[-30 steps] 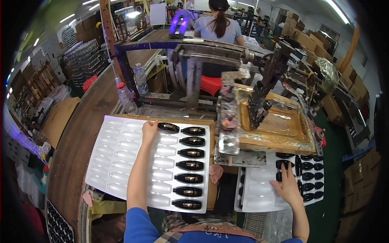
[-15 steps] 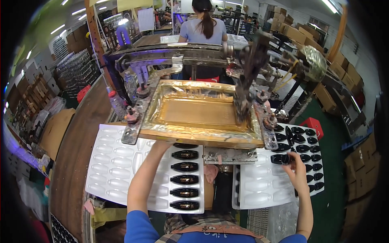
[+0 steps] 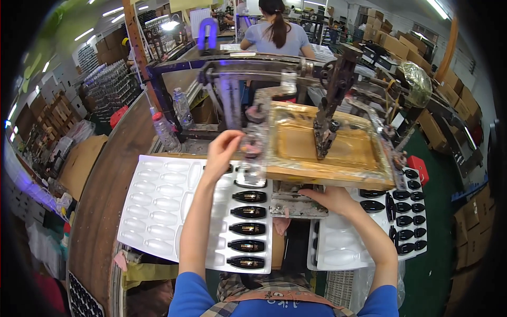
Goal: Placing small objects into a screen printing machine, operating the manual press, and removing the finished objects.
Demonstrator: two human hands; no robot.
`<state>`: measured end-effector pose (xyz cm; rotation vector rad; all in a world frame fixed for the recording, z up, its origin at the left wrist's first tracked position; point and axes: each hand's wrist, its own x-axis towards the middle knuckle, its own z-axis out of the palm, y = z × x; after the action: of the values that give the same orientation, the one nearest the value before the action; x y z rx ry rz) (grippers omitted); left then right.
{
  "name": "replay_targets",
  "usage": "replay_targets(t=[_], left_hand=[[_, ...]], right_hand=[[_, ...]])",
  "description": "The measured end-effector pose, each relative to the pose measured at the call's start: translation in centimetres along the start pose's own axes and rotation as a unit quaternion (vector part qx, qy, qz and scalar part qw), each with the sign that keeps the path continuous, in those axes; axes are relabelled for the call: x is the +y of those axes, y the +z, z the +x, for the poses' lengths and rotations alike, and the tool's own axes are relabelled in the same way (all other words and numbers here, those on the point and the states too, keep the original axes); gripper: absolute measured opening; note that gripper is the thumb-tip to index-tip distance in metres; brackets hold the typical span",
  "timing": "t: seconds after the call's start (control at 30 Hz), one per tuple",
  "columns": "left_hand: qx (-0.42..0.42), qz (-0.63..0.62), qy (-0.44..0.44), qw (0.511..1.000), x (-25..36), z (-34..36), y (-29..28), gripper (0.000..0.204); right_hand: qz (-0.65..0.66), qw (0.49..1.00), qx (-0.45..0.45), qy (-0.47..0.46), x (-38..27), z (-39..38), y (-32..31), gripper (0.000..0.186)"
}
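Observation:
A screen-printing frame (image 3: 327, 173) with a yellowish mesh hangs over a metal fixture (image 3: 299, 210), and a dark squeegee arm (image 3: 328, 119) comes down onto the mesh. My left hand (image 3: 221, 153) is raised beside the blurred left clamp (image 3: 252, 148) of the frame, its fingers bent together; whatever they pinch is not visible. Below the frame's front edge, my right hand (image 3: 334, 201) reaches to the fixture with the thumb stretched over it; its other fingers are hidden. Printed black bottles (image 3: 248, 229) lie in a column on the left white tray (image 3: 182, 211).
At right, another white tray (image 3: 338, 240) carries several black bottles (image 3: 404, 221). A red-capped clear bottle (image 3: 165, 132) stands on the brown bench (image 3: 100, 211) at left. Beyond the press sits a person (image 3: 277, 39). A red box (image 3: 419, 170) and stacked cartons are at right.
The printing frame now appears farther right in view. My left hand has risen from under it to its left clamp. My right hand has moved from a black bottle on the right tray to the fixture.

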<state>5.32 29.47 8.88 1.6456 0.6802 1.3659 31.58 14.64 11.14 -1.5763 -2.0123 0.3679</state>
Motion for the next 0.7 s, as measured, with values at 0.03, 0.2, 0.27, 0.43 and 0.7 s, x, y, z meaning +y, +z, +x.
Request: replay_targets(t=[0.03,0.2,0.27,0.43,0.7], left_hand=[[0.026,0.002,-0.023,0.999,-0.7,-0.8,-2.2,0.015],[0.086,0.078,-0.103,0.988,-5.5,-6.1,-11.0,0.015],[0.101,0.079,-0.136,0.982,-7.9,-7.4,-12.1,0.017],[0.136,0.131,-0.234,0.954,-12.3,-9.5,-14.0,0.021],[0.11,0.492,-0.149,0.851,-8.8,-7.9,-10.2,0.02]], right_hand=[[0.007,1.0,-0.004,-0.008,-0.2,0.2,0.3,0.055],[0.003,0.997,-0.053,0.053,-0.4,-2.0,-2.6,0.047],[0.052,0.99,0.096,0.093,4.1,-4.6,-3.5,0.045],[-0.125,0.98,0.037,0.149,7.6,-8.8,-4.5,0.049],[-0.311,0.941,0.028,0.131,7.3,-12.9,-7.4,0.052]])
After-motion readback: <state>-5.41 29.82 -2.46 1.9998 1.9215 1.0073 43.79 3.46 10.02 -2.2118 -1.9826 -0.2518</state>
